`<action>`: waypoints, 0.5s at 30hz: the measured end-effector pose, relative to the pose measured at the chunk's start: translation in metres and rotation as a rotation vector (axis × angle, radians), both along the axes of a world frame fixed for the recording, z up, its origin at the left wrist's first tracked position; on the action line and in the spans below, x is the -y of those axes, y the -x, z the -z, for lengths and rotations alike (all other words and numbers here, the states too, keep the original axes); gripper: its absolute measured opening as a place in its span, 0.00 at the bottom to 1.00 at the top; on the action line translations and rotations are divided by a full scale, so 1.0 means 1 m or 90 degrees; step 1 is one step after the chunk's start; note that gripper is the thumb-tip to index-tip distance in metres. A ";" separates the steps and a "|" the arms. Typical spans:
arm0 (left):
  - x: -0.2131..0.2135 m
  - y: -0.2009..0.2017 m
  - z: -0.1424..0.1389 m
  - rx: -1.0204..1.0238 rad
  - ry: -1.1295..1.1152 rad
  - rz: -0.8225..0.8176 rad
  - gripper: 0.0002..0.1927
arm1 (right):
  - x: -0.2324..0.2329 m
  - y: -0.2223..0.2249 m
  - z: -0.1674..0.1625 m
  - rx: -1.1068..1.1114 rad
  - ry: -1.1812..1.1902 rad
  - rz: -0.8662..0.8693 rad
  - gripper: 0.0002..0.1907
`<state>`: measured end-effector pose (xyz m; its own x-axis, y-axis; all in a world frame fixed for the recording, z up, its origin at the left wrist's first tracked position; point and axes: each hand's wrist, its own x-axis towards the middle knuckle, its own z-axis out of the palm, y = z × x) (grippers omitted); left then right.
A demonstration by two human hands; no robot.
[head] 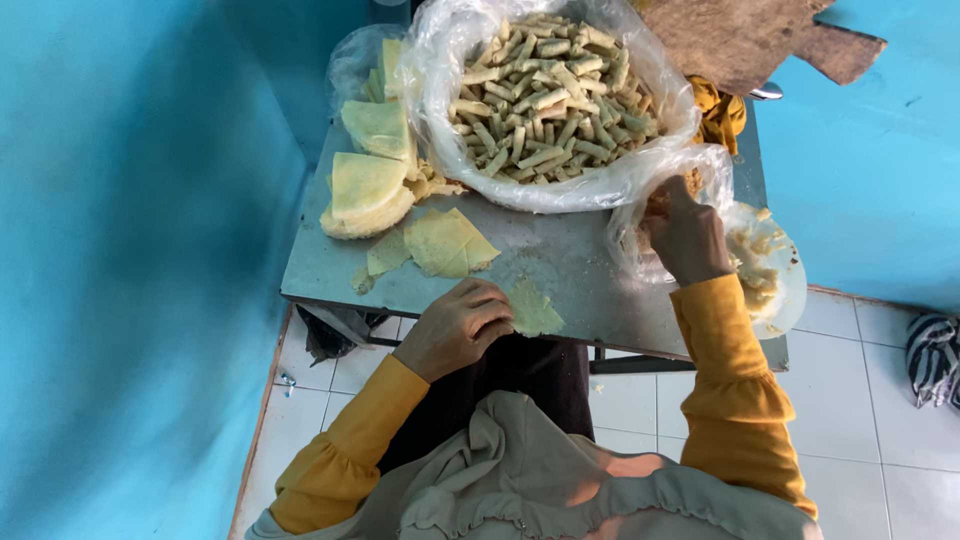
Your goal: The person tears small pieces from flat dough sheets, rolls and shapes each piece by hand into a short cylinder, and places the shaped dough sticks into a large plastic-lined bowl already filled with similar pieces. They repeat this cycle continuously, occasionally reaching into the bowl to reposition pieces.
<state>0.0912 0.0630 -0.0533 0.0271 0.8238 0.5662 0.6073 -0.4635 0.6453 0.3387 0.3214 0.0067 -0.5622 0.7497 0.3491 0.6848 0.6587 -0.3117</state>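
Note:
My left hand (455,325) rests on the near edge of the metal table (560,265), fingers curled on a small pale yellow wrapper piece (533,308). My right hand (685,235) reaches into a clear plastic bag (622,225) of crumbly filling at the table's right side; its fingertips are hidden in the bag. A large plastic-lined basin of several rolled yellow sticks (545,95) sits behind both hands. Stacks of triangular wrapper sheets (368,185) lie at the left, with loose sheets (445,243) in front of them.
A white plate (785,275) with filling remains hangs over the table's right edge. A wooden board (760,40) and a yellow cloth (718,112) lie at the back right. Blue walls stand on both sides; white floor tiles lie below, with a striped cloth (935,360) at right.

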 end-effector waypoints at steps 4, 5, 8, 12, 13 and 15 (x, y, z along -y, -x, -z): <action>-0.001 0.003 0.003 -0.005 0.009 0.002 0.08 | -0.009 0.013 0.000 0.060 0.060 0.035 0.20; -0.001 0.004 0.003 -0.005 0.004 0.004 0.08 | -0.010 0.015 0.000 0.051 0.073 0.029 0.19; -0.001 0.007 0.004 -0.007 -0.008 0.001 0.09 | -0.010 0.022 0.000 0.122 0.037 0.044 0.21; 0.005 0.008 0.003 -0.003 -0.015 -0.011 0.13 | -0.008 0.029 0.004 0.164 -0.002 0.068 0.22; 0.006 0.009 0.003 0.002 -0.010 -0.010 0.13 | -0.009 0.028 0.004 0.166 -0.017 0.062 0.24; 0.007 0.010 0.002 0.014 -0.003 -0.008 0.13 | -0.012 0.021 0.002 0.118 -0.051 0.014 0.26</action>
